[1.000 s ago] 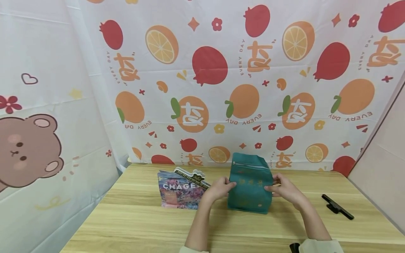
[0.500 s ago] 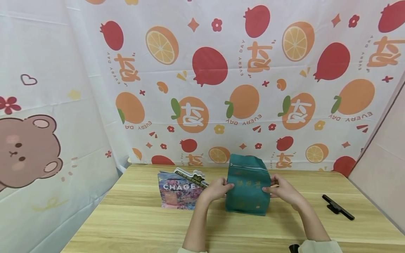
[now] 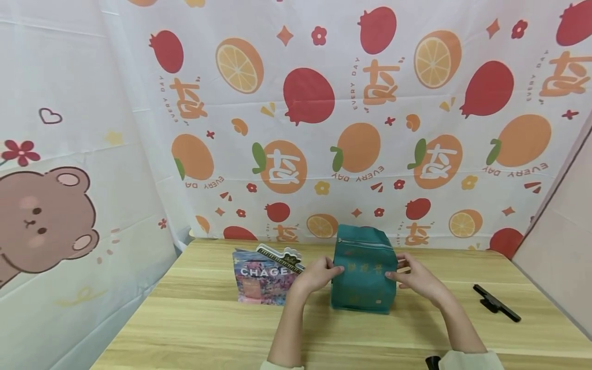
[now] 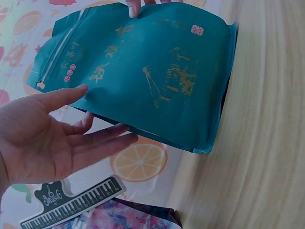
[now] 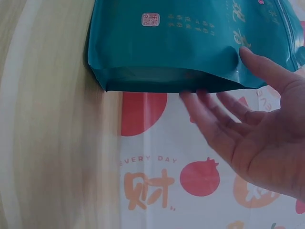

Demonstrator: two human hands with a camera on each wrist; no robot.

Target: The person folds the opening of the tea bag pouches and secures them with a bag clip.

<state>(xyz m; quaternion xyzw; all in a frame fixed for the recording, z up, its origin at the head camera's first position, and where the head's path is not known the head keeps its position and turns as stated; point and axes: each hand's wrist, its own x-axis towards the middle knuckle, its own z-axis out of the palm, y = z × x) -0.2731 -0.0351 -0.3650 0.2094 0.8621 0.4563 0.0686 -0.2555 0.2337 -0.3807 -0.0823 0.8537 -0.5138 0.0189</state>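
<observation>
A teal zip-top pouch [image 3: 363, 288] with gold characters stands upright on the wooden table, its top leaning back. My left hand [image 3: 315, 277] holds its left edge, thumb on the front. In the left wrist view that hand's fingers [image 4: 107, 149] extend along the pouch's side, fairly straight. At the opposite edge my right hand [image 3: 418, 277] has its thumb on the front. Its fingers [image 5: 202, 119], slightly blurred in the right wrist view, reach the side and back edge. A zip slider [image 4: 40, 85] sits at one end of the seal.
Left of the pouch stands a colourful bag [image 3: 261, 282] lettered CHAGE, with a piano-key clip [image 3: 279, 257] slanting across its top. A black clip [image 3: 497, 303] lies on the table at the right. A fruit-print cloth [image 3: 305, 154] hangs behind the table [image 3: 185, 329].
The teal pouch has shifted slightly to the left with both hands at its sides. During the last half second it stays almost still; the head view shifts a little.
</observation>
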